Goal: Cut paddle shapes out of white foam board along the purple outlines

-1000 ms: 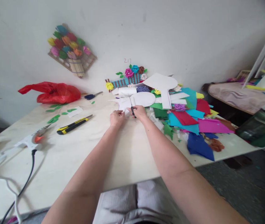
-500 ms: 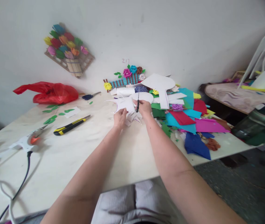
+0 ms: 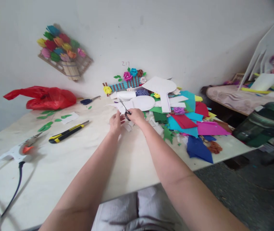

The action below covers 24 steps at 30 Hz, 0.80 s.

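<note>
My right hand (image 3: 137, 116) is closed around the dark handles of a pair of scissors (image 3: 127, 112). Their blades are slightly apart and point up and to the left, over white paper. My left hand (image 3: 116, 123) pinches the near edge of a cut white paper piece (image 3: 118, 107); its fingertips are partly hidden. Directly behind my right hand lies a white oval paper shape (image 3: 143, 102). Small white offcuts (image 3: 128, 127) are scattered on the table below the two hands.
On the left are a yellow-black utility knife (image 3: 68, 132), a glue gun (image 3: 20, 153) with its cord, green paper leaves (image 3: 45, 126), a red plastic bag (image 3: 52, 98) and blue-handled scissors (image 3: 86, 101). Coloured sheets (image 3: 211, 127) pile up on the right, near a dark green container (image 3: 263, 125).
The scissors have swung from upright to pointing up-left, and my right hand has moved left. My left hand has shifted slightly left. The white paper has moved left, and the view has turned a little right.
</note>
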Motion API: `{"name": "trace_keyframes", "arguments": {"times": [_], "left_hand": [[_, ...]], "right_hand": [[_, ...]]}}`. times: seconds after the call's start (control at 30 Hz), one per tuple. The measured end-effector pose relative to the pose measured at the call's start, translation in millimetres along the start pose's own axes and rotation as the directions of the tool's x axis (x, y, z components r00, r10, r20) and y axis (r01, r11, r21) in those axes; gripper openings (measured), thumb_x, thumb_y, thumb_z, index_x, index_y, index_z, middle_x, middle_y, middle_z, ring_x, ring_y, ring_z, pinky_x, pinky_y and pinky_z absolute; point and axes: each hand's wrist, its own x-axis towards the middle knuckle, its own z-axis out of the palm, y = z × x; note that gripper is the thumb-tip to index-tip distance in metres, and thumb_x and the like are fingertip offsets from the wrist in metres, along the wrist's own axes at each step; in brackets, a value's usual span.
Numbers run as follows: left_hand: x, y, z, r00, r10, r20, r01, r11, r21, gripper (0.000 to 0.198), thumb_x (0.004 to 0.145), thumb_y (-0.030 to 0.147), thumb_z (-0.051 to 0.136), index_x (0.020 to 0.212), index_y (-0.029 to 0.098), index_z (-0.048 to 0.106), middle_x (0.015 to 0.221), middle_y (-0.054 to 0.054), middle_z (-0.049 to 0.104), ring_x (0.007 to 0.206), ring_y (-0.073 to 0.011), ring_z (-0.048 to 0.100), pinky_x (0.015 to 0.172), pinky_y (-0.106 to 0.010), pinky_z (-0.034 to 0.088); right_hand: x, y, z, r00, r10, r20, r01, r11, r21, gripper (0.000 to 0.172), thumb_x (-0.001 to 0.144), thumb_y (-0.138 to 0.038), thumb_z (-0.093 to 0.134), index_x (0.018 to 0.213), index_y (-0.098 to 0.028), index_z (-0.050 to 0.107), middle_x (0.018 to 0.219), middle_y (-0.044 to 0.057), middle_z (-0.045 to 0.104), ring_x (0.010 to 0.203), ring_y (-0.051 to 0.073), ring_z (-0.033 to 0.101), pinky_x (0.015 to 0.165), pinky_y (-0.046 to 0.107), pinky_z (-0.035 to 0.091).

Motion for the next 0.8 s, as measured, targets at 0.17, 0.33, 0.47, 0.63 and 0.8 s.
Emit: {"name": "trace_keyframes", "arguments": {"times": [0.17,0.33,0.47,0.63,0.8], "left_hand": [[12,-7,-9.4,0.973,0.225,-0.049,-0.185,0.891,0.415,0.027,0.077,0.033,0.056,0.094,0.015,0.066,0.098,-0.011,0.07,0.096,-0.0226,0.063,0.089,-0.034,0.045],[3,-1,4.0,0.984,0.18,0.018,-0.179,0.952,0.249,0.035,0.073,0.045,0.061,0.089,0.014,0.065,0.09,-0.009,0.069,0.084,-0.02,0.064,0.079,-0.031,0.048],[-5,7,9.3,0.994,0.052,0.099,-0.055,0.998,0.023,0.04,0.068,0.054,0.065,0.069,0.014,0.06,0.061,-0.001,0.059,0.058,-0.0131,0.056,0.062,-0.027,0.047],[1,11,-6.0,0.994,-0.044,-0.102,0.05,0.997,0.052,0.015,0.068,0.028,0.06,0.059,0.016,0.056,0.046,0.003,0.05,0.042,-0.0093,0.046,0.046,-0.023,0.037],[4,12,-19.9,0.989,-0.105,-0.105,0.123,0.975,0.185,0.009,0.064,0.026,0.057,0.059,0.018,0.056,0.042,0.0,0.051,0.037,-0.0122,0.048,0.04,-0.023,0.033]], "right_hand": [[7,25,-12,0.975,0.218,-0.033,-0.218,0.976,-0.015,0.039,0.079,-0.051,0.056,0.1,-0.022,0.071,0.104,0.009,0.071,0.099,0.022,0.064,0.074,0.026,0.045],[6,22,-8,0.984,0.175,-0.014,-0.175,0.983,-0.054,0.047,0.076,-0.048,0.061,0.115,-0.02,0.063,0.11,0.011,0.068,0.105,0.023,0.062,0.081,0.029,0.047],[-3,-3,3,0.999,0.02,0.051,-0.014,0.994,-0.109,0.042,0.081,-0.038,0.056,0.119,-0.02,0.059,0.106,0.012,0.069,0.1,0.024,0.064,0.081,0.031,0.047],[-9,-24,6,0.975,-0.178,0.134,0.18,0.984,-0.004,0.037,0.079,-0.035,0.06,0.112,-0.02,0.064,0.101,0.01,0.071,0.097,0.022,0.065,0.082,0.027,0.046],[3,1,-6,0.998,-0.037,-0.055,0.051,0.955,0.291,0.027,0.086,-0.034,0.051,0.099,-0.02,0.071,0.088,0.005,0.073,0.09,0.016,0.066,0.078,0.022,0.047]]}}
